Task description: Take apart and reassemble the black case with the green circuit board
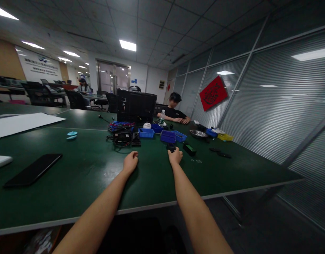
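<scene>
Two bare hands reach over the green table [152, 187], and the right hand [175, 156], just right of the frame's centre, has its thumb and fingers closed on a small dark object [171, 145]. That object lies at the far side of the hand, its visible part facing the upper edge of the frame, toward the dark blue tray [168, 136]; the fingers cover its near side, so its long axis cannot be told. The thumb sits at its left and the fingers at its right, only slightly spread. To the right stands a black-and-green box [189, 149], its long axis slanting from upper left to lower right. The left hand [130, 162], left of centre, rests on the tabletop with fingers loosely curled; whether they close on anything cannot be told
</scene>
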The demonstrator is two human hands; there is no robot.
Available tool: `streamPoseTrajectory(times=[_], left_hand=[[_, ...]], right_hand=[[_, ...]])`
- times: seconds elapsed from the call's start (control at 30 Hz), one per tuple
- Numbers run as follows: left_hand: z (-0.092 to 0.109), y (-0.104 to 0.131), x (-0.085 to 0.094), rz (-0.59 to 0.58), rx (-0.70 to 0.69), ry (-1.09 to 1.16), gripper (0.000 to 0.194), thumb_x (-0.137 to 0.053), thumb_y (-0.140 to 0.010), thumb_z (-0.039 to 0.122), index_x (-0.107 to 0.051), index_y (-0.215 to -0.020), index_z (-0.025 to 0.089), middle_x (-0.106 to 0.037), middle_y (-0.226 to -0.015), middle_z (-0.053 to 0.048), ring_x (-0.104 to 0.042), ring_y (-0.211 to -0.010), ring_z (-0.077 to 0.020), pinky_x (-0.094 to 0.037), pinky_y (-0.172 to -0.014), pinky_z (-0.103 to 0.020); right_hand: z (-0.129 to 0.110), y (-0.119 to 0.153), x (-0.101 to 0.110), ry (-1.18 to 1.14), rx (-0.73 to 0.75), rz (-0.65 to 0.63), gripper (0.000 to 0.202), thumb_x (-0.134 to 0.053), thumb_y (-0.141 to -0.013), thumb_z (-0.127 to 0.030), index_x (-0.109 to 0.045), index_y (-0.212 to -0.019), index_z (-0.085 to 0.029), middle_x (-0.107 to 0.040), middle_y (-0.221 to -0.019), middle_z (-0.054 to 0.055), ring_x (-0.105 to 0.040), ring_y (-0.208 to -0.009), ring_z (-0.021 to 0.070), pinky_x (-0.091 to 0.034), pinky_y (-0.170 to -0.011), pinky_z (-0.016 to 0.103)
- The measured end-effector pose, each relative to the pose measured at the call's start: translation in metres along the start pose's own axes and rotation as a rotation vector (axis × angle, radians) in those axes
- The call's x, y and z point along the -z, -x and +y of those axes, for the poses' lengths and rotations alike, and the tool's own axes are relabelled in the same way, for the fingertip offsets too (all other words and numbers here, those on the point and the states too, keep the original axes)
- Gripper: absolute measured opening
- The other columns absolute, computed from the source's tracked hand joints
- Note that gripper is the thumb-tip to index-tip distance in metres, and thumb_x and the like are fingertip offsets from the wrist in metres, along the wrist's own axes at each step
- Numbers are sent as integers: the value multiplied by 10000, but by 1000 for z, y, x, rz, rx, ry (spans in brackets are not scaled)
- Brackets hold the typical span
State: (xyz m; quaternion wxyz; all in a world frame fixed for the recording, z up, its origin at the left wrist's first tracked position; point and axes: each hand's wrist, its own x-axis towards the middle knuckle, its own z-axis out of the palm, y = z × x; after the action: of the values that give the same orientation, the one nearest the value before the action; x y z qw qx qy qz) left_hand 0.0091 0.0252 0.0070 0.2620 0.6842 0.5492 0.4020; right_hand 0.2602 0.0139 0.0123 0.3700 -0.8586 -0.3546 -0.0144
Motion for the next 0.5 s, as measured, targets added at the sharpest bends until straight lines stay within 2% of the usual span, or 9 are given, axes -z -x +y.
streamPoseTrajectory(times=[0.13, 0.5], left_hand=[[1, 1, 0, -5, 7, 8, 350, -420, -717, 86, -578, -1019, 165, -644, -1008, -43, -580, -946, -131, -417, -850, -235], [0, 0, -1, -26, 11, 24, 338, -425, -730, 87, -576, -1023, 159, -643, -1020, -52, -581, -958, -133, -418, -863, -235]], right_hand=[[0, -1, 0, 20, -16, 4, 579, -591, -676, -388, -447, -1195, -175, -456, -1102, 154, -445, -1025, 283, -355, -830, 344], [-1, -2, 15, 66, 11, -150, 516, -607, -665, -374, -474, -1134, -207, -490, -1076, 125, -498, -991, 250, -387, -794, 345]])
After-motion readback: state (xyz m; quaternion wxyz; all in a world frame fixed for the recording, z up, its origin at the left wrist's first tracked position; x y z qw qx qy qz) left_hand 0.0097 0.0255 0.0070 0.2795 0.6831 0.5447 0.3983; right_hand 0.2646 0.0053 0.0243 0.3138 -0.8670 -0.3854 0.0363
